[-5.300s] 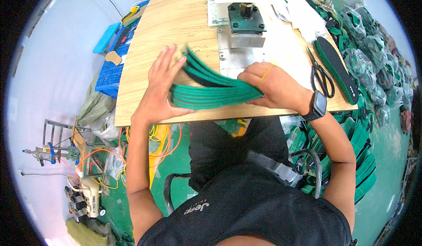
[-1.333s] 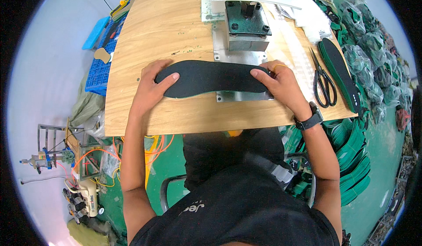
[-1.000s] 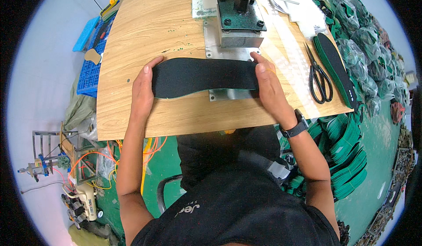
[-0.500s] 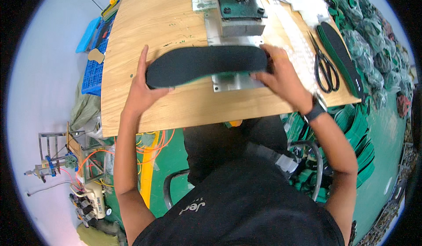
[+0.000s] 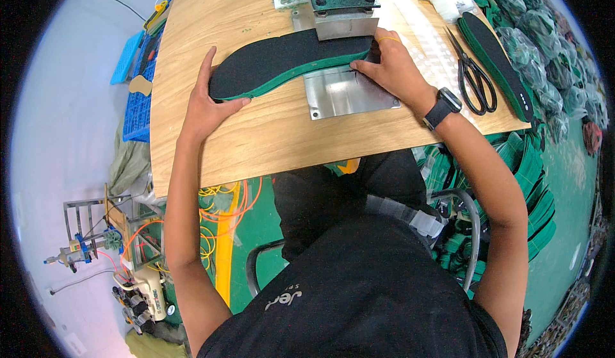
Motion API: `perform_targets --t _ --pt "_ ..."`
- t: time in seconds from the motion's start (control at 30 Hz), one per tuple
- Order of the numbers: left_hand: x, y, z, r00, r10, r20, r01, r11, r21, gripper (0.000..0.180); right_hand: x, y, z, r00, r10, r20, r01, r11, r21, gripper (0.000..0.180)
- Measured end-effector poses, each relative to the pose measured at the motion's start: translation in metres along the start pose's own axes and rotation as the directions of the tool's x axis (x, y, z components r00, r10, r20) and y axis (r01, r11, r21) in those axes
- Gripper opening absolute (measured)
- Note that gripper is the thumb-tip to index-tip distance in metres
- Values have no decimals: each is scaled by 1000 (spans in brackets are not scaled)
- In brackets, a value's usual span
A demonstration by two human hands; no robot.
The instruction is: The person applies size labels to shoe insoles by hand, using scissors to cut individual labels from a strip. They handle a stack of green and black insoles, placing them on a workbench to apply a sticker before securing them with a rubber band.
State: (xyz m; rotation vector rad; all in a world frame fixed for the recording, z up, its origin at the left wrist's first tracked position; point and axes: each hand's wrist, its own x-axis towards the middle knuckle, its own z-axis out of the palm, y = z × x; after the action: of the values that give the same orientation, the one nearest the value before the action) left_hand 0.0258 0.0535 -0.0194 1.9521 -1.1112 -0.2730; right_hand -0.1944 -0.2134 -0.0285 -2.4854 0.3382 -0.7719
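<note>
A black-topped insole (image 5: 275,60) with a thick green edge, perhaps several stacked together, lies level between my hands. My left hand (image 5: 206,108) grips its broad end at the left, thumb along the near edge and fingers on the outer side. At the narrower end, my right hand (image 5: 392,66) closes around the tip; some of its fingers are hidden behind. That end sits over a shiny metal plate (image 5: 346,95), its far edge right against or under the steel block (image 5: 348,27) of a press; contact cannot be made out.
Black-handled scissors (image 5: 475,86) and another stack of insoles (image 5: 493,60) lie at the table's right. Blue crates (image 5: 136,111) stand past the left edge. Green insole piles (image 5: 528,211) and plastic-bagged goods (image 5: 538,44) fill the floor at right. The wooden table (image 5: 256,146) ends before my lap.
My hands have moved the insole farther from me, its right end now at the press block. It has tilted so that more of the green edge shows.
</note>
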Motion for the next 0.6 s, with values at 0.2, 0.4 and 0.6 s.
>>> perform_targets --t 0.2,0.4,0.6 --pt "-15 -1 -6 997 -72 -20 72 996 44 110 -14 -7 -1 999 -1 -51 2 999 36 47" --pt "-72 4 -10 908 76 -412 -89 996 -12 69 -47 18 -74 997 -75 -29 59 928 -368 29" --pt "-53 90 96 988 103 -117 -140 917 -373 15 -57 26 -79 997 -9 -70 -19 919 -393 12"
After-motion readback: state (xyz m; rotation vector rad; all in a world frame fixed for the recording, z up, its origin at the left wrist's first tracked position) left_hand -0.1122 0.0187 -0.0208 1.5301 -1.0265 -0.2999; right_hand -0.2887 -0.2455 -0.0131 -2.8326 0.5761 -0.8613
